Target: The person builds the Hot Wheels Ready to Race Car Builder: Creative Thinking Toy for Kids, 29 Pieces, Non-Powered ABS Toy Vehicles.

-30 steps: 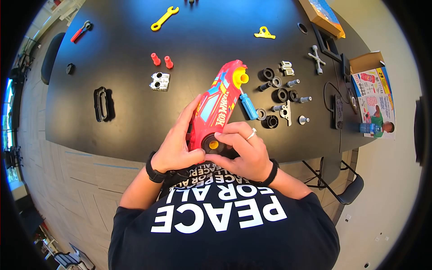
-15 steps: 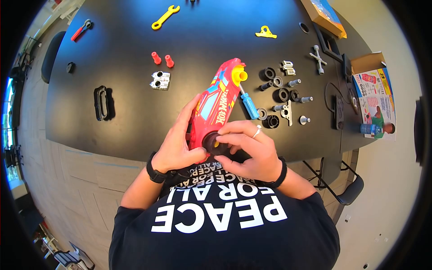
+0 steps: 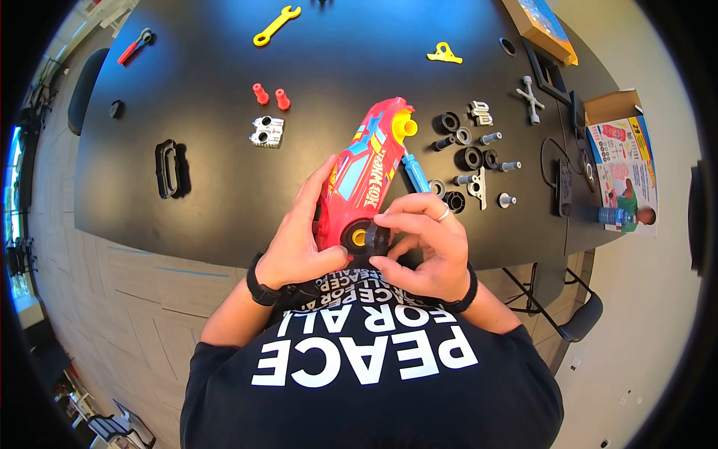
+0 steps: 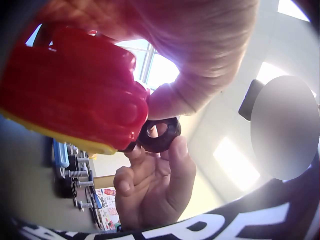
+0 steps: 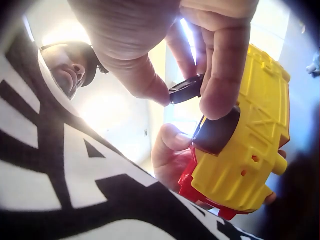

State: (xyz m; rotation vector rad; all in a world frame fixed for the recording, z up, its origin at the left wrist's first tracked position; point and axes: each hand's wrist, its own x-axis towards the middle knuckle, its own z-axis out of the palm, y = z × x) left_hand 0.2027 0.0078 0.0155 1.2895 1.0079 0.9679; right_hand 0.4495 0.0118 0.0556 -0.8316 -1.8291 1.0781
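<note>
My left hand grips a red toy car with Hot Wheels lettering, its thumb by the rear end. A yellow hub shows at the far end; near my hands, a black wheel surrounds another yellow hub. Between the thumb and fingers of my right hand is a black ring-shaped wheel part, tilted just right of that hub. The right wrist view shows this part pinched above the car's yellow underside. The left wrist view shows its round opening.
Right of the car lie a blue screwdriver, black wheels, grey bolts and a silver bracket. Farther off are a silver engine block, red pieces, a yellow wrench and a grey cross-shaped wrench.
My right hand has drawn the black wheel part rightward from the near hub and tilted it, uncovering more of the yellow hub. The left hand keeps its grip on the car.
</note>
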